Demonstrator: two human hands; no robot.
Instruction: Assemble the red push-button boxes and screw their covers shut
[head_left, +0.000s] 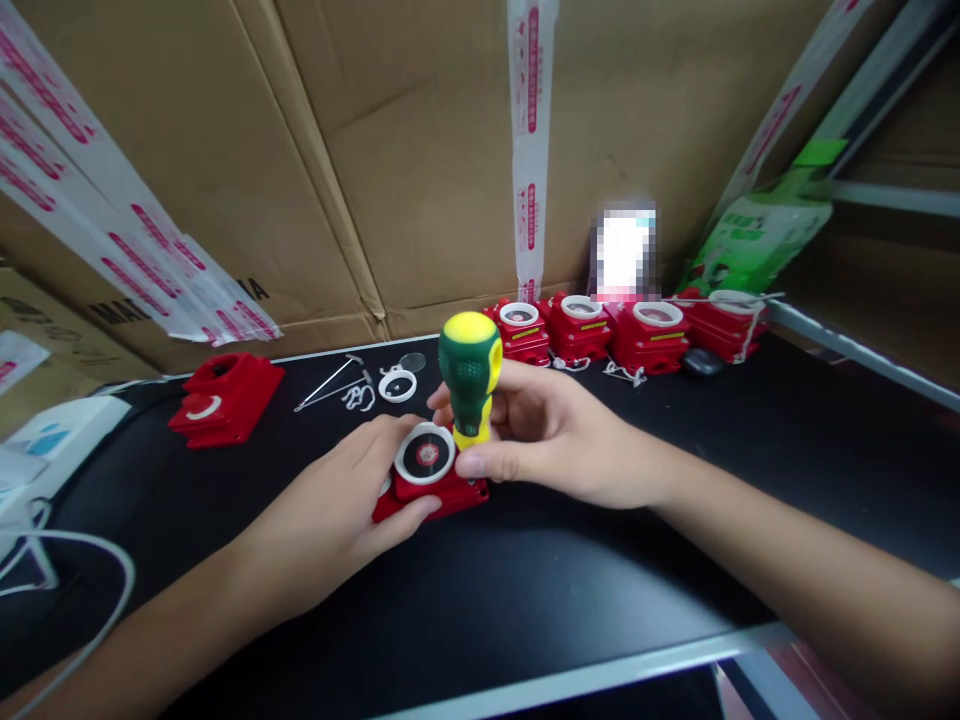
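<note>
Right hand (547, 435) is closed around a green-and-yellow screwdriver (470, 375), held upright with the tip down at the right edge of a red box (431, 480); the tip itself is hidden behind the fingers, so can't tell if it's seated in a screw. Left hand (341, 505) grips that red box from the left side, thumb along the front edge, pinning it flat on the black table (525, 590), near the middle just in front of the person. The box already carries its white ring (425, 453) with a dark insert in the centre, so looks like the face is fitted and fastening is the step in hand. Four similar red boxes (626, 335) sit in a row at the back against the cardboard wall, rings on top, probably finished. One red cover (225, 397) lies apart at the left, and a loose white ring (397, 384) plus tweezers (330, 383) lie behind the work, so at least one more unit looks pending.
</note>
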